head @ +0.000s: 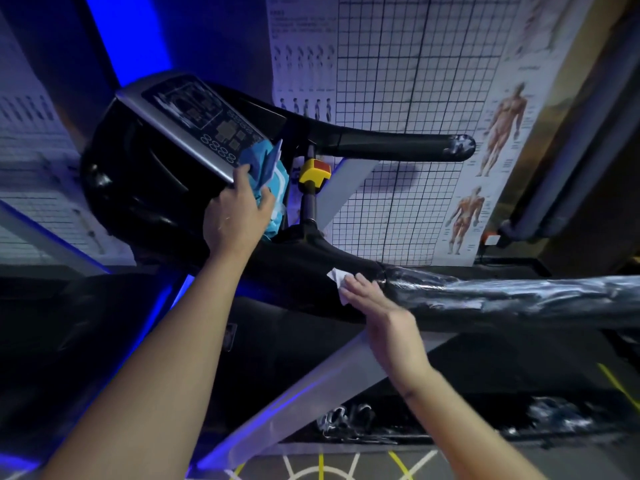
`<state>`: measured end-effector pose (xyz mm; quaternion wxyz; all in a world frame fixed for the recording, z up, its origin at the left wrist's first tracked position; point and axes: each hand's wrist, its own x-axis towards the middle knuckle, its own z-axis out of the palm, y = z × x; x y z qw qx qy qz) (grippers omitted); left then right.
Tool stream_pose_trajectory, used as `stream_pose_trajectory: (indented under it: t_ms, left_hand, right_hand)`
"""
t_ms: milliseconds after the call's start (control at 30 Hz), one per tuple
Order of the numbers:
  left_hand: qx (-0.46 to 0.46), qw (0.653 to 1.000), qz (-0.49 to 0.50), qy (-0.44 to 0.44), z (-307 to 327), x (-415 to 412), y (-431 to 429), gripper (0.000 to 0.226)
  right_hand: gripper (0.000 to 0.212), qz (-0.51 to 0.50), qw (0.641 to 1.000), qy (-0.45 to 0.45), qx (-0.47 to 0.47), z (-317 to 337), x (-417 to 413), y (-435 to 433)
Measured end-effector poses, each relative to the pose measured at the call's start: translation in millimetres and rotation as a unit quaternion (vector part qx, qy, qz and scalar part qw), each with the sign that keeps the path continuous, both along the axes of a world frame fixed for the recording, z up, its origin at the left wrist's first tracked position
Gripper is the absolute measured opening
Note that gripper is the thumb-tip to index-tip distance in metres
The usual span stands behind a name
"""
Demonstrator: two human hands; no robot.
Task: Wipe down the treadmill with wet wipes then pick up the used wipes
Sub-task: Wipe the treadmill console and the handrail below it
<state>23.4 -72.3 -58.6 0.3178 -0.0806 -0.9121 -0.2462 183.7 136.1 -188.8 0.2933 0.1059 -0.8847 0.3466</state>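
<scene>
The left hand curls its fingers and thumb around a blue pack of wipes and holds it tight. This is a bit left of the middle of the frame, right at the lower edge of the screen panel of the treadmill. The right hand is flat, with its fingers straight and close together. It presses a white wipe down on the near handle bar, just right of the middle of the frame. Only a corner of the wipe peeks out past the fingertips.

The near handle bar runs off to the right edge and has shiny, crinkly plastic wrap on it. The wipe sits where the wrap ends and the smooth black part begins. The far handle bar is higher up, in the upper right. Between the two bars stands a yellow button with a red top. A grid chart and body posters hang on the wall behind.

The wiping looks like it is going on right now, on the near bar. I cannot tell which parts are clean already, because the room is dark and blue. The screen panel, the far bar and the dark belt low in the frame may each need a wipe too. I see no used wipes lying about, so the picking up is not yet done and comes last.
</scene>
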Motion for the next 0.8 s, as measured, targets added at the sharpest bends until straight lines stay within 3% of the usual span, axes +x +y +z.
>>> stream_pose_trajectory:
  t_ms: [233,433,567,800]
  left_hand:
    - [0.013,0.999,-0.042,-0.008,5,13,-2,0.050]
    - [-0.082,0.989,-0.118,0.035,4,18,-6,0.063]
    - [-0.053,0.991,-0.121,0.030,-4,13,-7,0.062]
    - [-0.023,0.989,-0.132,0.056,-14,1,-10,0.057]
  right_hand:
    - [0.048,-0.064,0.997,0.046,-0.008,-22,28,-17]
    - [0.046,-0.268,0.949,0.103,-0.128,13,33,-17]
    - [0.037,-0.221,0.933,0.098,-0.265,41,21,-48]
    - [0.028,-0.183,0.919,0.098,-0.334,36,-32,-132]
